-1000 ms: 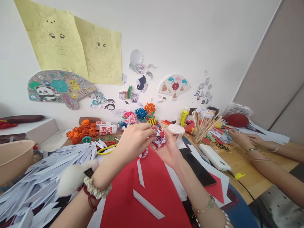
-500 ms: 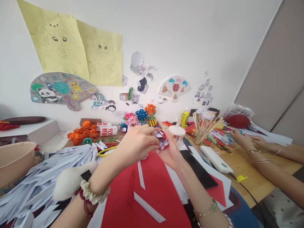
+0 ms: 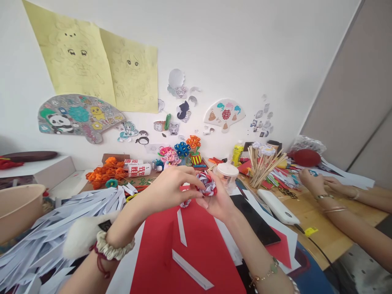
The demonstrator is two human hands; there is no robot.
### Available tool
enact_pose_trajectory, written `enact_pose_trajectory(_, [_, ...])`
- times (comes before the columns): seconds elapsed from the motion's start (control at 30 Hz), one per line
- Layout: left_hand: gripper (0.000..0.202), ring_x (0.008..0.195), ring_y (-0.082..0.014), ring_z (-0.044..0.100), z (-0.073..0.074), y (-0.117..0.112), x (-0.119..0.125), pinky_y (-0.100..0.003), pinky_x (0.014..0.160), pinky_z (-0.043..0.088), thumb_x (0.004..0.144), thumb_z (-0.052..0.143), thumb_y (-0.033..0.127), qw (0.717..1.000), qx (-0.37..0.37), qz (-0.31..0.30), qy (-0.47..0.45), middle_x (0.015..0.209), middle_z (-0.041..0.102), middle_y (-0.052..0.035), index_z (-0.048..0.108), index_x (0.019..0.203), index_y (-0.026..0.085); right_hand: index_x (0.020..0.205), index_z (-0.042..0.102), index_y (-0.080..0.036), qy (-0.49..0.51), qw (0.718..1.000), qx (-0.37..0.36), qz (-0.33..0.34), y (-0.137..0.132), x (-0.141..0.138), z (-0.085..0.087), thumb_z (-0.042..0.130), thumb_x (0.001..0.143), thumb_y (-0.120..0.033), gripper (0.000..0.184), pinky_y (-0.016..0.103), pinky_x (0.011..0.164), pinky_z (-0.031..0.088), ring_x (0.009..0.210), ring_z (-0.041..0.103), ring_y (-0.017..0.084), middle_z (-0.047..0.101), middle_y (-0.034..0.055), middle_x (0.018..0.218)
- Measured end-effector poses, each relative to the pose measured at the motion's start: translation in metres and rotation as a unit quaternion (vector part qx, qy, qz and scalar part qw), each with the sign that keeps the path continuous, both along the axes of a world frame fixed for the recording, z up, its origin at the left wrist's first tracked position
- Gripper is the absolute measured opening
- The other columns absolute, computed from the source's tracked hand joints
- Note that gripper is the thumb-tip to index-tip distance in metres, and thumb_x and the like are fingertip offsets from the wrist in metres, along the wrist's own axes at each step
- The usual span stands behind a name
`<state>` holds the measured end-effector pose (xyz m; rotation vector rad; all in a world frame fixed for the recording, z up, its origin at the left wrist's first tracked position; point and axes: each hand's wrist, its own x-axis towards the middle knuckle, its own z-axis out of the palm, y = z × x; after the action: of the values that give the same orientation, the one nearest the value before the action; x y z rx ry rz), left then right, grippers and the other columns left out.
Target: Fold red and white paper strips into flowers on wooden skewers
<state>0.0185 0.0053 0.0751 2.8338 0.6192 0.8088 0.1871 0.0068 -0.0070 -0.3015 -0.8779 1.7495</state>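
Over the red sheet (image 3: 208, 239), the red-and-white paper ball (image 3: 207, 184) sits between two hands, close together. The right hand (image 3: 222, 201) holds more of it, cupping its right side. The left hand (image 3: 175, 185) pinches its left edge. It looks round, with no long side.

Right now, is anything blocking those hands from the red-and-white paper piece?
Nothing visible: the right hand holds the red-and-white paper piece, and the left hand touches it. The lidded cup stands beyond the right hand, not between.
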Motion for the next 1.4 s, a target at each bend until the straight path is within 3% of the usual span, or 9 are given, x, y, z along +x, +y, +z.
enact_pose_trajectory(0.1, [0.011, 0.072, -0.0139, 0.058, -0.004, -0.005, 0.010, -0.024, 0.063, 0.039, 0.084, 0.069, 0.030, 0.999, 0.039, 0.030, -0.001, 0.077, 0.065, -0.0006, 0.074, 0.082, 0.020, 0.100, 0.066, -0.021, 0.005, 0.999, -0.005, -0.046, 0.000, -0.003, -0.001, 0.059, 0.088, -0.044, 0.027, 0.019, 0.045, 0.041, 0.051, 0.052, 0.009, 0.065, -0.0007, 0.072])
enact_pose_trajectory(0.2, [0.015, 0.072, -0.0148, 0.056, -0.009, -0.010, 0.019, -0.025, 0.060, 0.034, 0.084, 0.066, 0.017, 0.993, 0.085, 0.082, -0.007, 0.072, 0.065, -0.0001, 0.071, 0.070, 0.018, 0.096, 0.067, -0.022, 0.005, 0.998, 0.008, -0.069, -0.001, -0.005, 0.000, 0.063, 0.086, -0.040, 0.022, 0.018, 0.047, 0.042, 0.052, 0.050, 0.008, 0.062, -0.0034, 0.068])
enact_pose_trajectory(0.43, [0.016, 0.072, -0.0137, 0.055, -0.007, -0.010, 0.019, -0.026, 0.062, 0.036, 0.082, 0.065, 0.012, 0.988, -0.001, 0.152, -0.034, 0.074, 0.063, 0.0015, 0.071, 0.070, 0.020, 0.088, 0.066, -0.018, -0.020, 0.996, 0.027, -0.083, -0.003, -0.006, 0.002, 0.062, 0.086, -0.035, 0.018, 0.017, 0.041, 0.033, 0.050, 0.044, 0.007, 0.055, -0.0036, 0.064])
enact_pose_trajectory(0.6, [0.012, 0.085, -0.0197, 0.051, -0.008, -0.009, 0.020, -0.030, 0.066, 0.037, 0.077, 0.072, 0.017, 0.973, 0.006, 0.220, -0.073, 0.080, 0.057, -0.0016, 0.073, 0.066, 0.023, 0.079, 0.063, -0.016, -0.033, 0.998, 0.017, -0.059, -0.005, -0.006, 0.004, 0.064, 0.083, -0.033, 0.018, 0.016, 0.038, 0.028, 0.057, 0.051, 0.010, 0.054, -0.0021, 0.063])
enact_pose_trajectory(0.93, [0.021, 0.075, -0.0179, 0.044, -0.012, -0.014, 0.027, -0.032, 0.064, 0.034, 0.078, 0.066, 0.008, 0.967, 0.111, 0.190, -0.131, 0.073, 0.052, -0.0028, 0.070, 0.061, 0.019, 0.077, 0.063, -0.016, -0.011, 0.998, 0.017, -0.063, -0.005, -0.003, 0.005, 0.066, 0.080, -0.034, 0.018, 0.016, 0.039, 0.028, 0.053, 0.047, 0.009, 0.055, -0.0023, 0.063])
enact_pose_trajectory(1.03, [0.018, 0.076, -0.0182, 0.045, -0.015, -0.011, 0.028, -0.032, 0.065, 0.034, 0.084, 0.065, 0.017, 0.969, 0.146, 0.147, -0.137, 0.077, 0.055, -0.0034, 0.070, 0.066, 0.019, 0.087, 0.065, -0.019, 0.014, 0.996, 0.034, -0.077, -0.006, -0.002, 0.009, 0.065, 0.082, -0.034, 0.016, 0.017, 0.040, 0.031, 0.055, 0.048, 0.009, 0.055, -0.0030, 0.067])
enact_pose_trajectory(1.13, [0.009, 0.083, -0.0197, 0.048, -0.017, -0.009, 0.027, -0.034, 0.072, 0.036, 0.085, 0.067, 0.030, 0.970, 0.158, 0.126, -0.132, 0.089, 0.060, -0.0039, 0.069, 0.085, 0.020, 0.090, 0.064, -0.021, 0.032, 0.995, 0.042, -0.087, -0.008, -0.001, 0.013, 0.065, 0.082, -0.039, 0.020, 0.018, 0.043, 0.034, 0.054, 0.046, 0.008, 0.056, -0.0033, 0.070])
enact_pose_trajectory(1.27, [0.031, 0.092, -0.0225, 0.051, -0.016, -0.011, 0.027, -0.035, 0.076, 0.035, 0.083, 0.070, 0.040, 0.962, 0.183, 0.164, -0.116, 0.101, 0.063, -0.0053, 0.064, 0.107, 0.021, 0.087, 0.063, -0.021, 0.041, 0.994, 0.048, -0.093, -0.008, 0.000, 0.014, 0.064, 0.083, -0.043, 0.023, 0.020, 0.045, 0.036, 0.054, 0.046, 0.009, 0.056, -0.0032, 0.069])
enact_pose_trajectory(1.4, [0.020, 0.084, -0.0218, 0.050, -0.015, -0.015, 0.029, -0.035, 0.071, 0.032, 0.085, 0.067, 0.039, 0.953, 0.224, 0.176, -0.099, 0.090, 0.065, -0.0039, 0.068, 0.093, 0.021, 0.093, 0.065, -0.021, 0.050, 0.993, 0.062, -0.091, -0.008, 0.000, 0.013, 0.063, 0.084, -0.042, 0.023, 0.019, 0.047, 0.037, 0.057, 0.047, 0.009, 0.059, -0.0024, 0.075])
